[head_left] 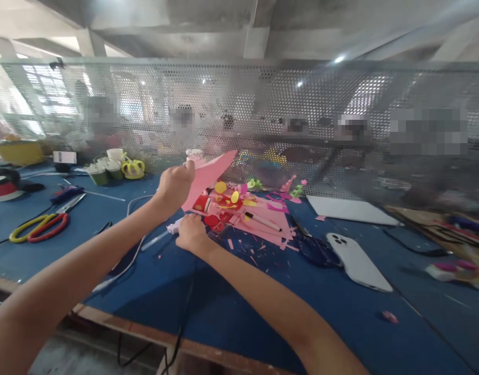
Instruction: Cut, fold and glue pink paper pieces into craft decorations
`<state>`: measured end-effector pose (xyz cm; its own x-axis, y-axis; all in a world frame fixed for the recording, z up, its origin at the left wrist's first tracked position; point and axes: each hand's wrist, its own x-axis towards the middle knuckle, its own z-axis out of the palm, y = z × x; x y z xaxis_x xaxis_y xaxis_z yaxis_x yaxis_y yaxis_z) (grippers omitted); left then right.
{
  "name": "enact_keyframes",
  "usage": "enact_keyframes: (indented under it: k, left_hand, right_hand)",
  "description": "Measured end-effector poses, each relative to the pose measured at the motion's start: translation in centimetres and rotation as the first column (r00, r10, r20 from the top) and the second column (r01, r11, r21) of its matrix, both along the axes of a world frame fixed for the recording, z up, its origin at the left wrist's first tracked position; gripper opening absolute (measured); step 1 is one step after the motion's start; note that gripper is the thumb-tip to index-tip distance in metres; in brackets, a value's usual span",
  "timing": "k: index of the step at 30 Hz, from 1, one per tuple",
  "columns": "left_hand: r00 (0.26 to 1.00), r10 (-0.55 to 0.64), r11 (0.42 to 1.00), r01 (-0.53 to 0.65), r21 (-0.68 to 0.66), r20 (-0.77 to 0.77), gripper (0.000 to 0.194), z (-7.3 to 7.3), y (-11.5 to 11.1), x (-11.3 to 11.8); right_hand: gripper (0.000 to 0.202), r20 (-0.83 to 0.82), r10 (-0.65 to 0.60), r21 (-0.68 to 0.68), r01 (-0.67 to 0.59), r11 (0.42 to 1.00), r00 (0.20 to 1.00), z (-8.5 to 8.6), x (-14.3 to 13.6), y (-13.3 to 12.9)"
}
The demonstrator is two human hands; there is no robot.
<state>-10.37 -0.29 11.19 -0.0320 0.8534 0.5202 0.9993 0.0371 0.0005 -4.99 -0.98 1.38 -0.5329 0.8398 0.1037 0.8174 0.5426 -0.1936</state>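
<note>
My left hand (176, 188) is raised above the table, its fingers closed on a pink craft sheet (210, 179) that stands tilted, its pointed end toward the upper right. Lower down, my right hand (191, 233) is curled around a white tool (174, 227), seemingly a glue gun; most of it is hidden by the hand. A clear stick (155, 240) lies in line with its left end. Just beyond my right hand are red pieces (211, 221), yellow ovals (221, 187) and pink sheets (259, 221) in a heap, with a marker (263, 222) on top.
Red-and-yellow-handled scissors (40, 228) lie at left, before small green cups (98, 174) and a yellow basket-like piece (133, 168). Dark-handled scissors (319, 251) and a white phone (358, 261) lie at right. A perforated metal screen (259, 114) borders the blue table (231, 307). White cable (135, 255) runs left.
</note>
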Motion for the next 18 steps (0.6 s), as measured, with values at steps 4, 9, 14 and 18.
enact_keyframes:
  k: [4,9,14,18]
  left_hand:
    - [0.998,0.000,0.998,-0.003,0.055,0.063,0.023,1.4,2.0,-2.2]
    - [0.903,-0.162,0.982,0.108,0.155,0.398,0.021,0.5,3.3,-2.7]
    - [0.752,-0.286,0.958,0.227,0.174,0.594,0.023,-1.3,1.9,-0.1]
    - [0.360,-0.339,0.889,0.426,0.170,0.869,0.033,-1.5,0.6,2.5]
  right_hand:
    - [0.047,-0.033,0.173,-0.004,-0.174,0.985,0.984,0.3,6.1,-0.3]
    - [0.029,-0.280,0.199,-0.058,-0.223,0.973,0.939,0.1,15.5,-0.7]
    - [0.022,-0.891,-0.179,-0.298,-0.241,0.924,0.416,1.0,22.6,-2.3]
    - [0.023,-0.975,-0.162,-0.194,-0.232,0.953,0.152,3.9,23.6,-3.3]
